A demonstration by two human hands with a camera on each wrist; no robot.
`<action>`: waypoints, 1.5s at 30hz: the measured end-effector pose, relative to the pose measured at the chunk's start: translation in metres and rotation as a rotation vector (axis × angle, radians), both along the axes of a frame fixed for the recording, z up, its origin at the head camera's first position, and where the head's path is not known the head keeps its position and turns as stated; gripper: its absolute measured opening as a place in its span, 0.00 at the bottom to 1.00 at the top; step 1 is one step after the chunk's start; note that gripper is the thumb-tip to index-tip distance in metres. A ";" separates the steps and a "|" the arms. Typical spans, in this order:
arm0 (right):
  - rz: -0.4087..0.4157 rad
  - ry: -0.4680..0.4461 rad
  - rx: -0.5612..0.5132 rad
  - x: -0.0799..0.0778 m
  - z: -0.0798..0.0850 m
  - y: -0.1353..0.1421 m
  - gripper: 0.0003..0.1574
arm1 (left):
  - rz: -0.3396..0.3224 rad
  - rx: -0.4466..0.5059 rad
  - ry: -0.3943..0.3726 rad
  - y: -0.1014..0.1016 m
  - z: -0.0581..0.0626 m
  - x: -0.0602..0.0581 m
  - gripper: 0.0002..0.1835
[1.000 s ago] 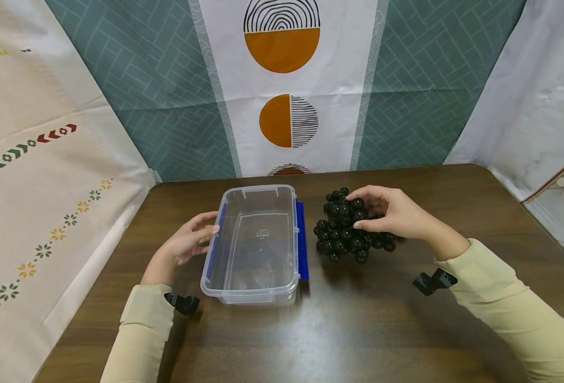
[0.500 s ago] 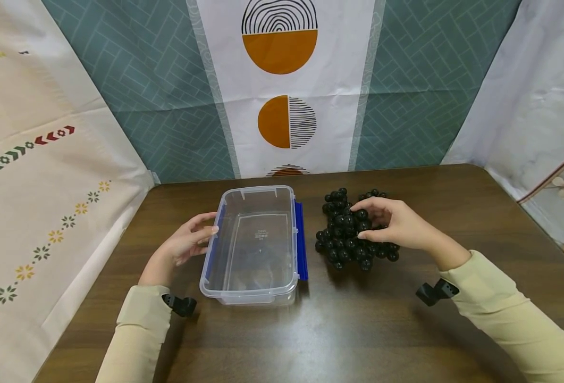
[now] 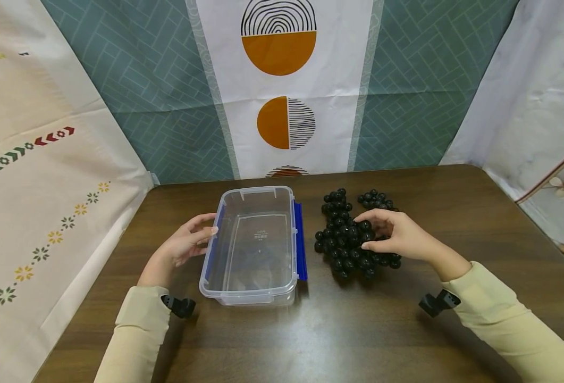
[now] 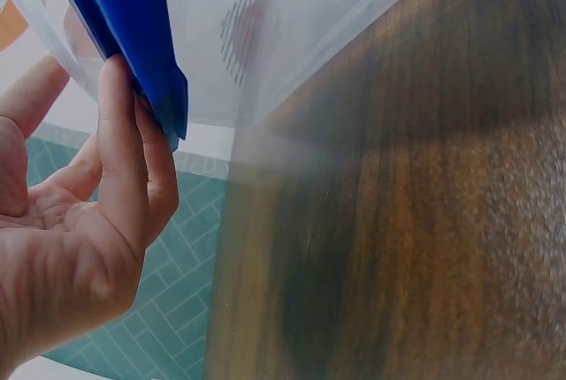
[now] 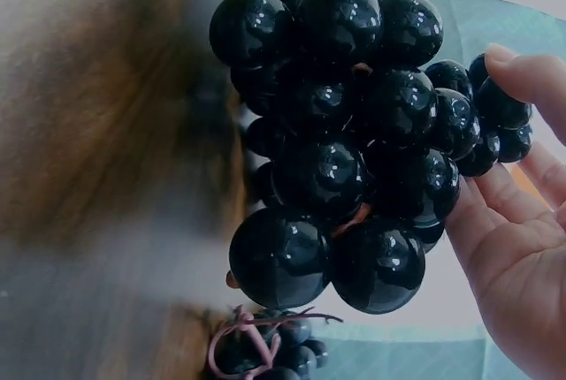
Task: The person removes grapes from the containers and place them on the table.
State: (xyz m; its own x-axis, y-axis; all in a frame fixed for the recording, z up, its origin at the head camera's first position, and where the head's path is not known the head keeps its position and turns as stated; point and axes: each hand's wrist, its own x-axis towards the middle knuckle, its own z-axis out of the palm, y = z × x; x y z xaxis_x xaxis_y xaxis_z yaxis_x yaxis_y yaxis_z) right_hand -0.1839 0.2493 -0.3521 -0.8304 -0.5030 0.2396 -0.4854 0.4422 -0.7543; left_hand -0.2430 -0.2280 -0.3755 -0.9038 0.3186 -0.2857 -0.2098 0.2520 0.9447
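A clear plastic food container (image 3: 258, 255) with blue side latches stands without a lid on the table. My left hand (image 3: 188, 239) is at its left side, the thumb near the rim. In the left wrist view, fairly straight fingers (image 4: 124, 133) touch the hanging blue latch (image 4: 146, 35). My right hand (image 3: 398, 234) holds a large bunch of glossy black grapes (image 3: 341, 234) from its right side. In the right wrist view, the bunch (image 5: 345, 168) hangs between thumb and fingers, with the far fingertips partly hidden behind it.
Behind the right hand lies another small cluster of black grapes (image 3: 376, 199). The dark wooden table (image 3: 339, 335) ends at a patterned cloth backdrop (image 3: 286, 122). Both sleeves carry a small black wrist camera (image 3: 178, 306).
My right hand has come toward the front and slightly to the right with the grapes, which sit lower. The small cluster behind now shows more. My left hand stays at the container.
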 end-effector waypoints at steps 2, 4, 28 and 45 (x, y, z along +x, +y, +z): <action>-0.004 -0.004 0.009 0.001 -0.002 0.002 0.27 | -0.001 0.002 0.000 0.000 0.000 0.000 0.33; -0.007 -0.003 0.016 0.001 -0.004 0.003 0.27 | -0.001 0.005 0.000 0.001 0.000 0.000 0.34; -0.043 0.001 -0.001 0.012 -0.016 0.018 0.27 | -0.004 0.005 0.008 0.001 -0.003 -0.002 0.34; -0.113 -0.051 0.090 0.013 -0.014 0.021 0.28 | 0.013 -0.019 0.019 0.001 -0.002 0.001 0.34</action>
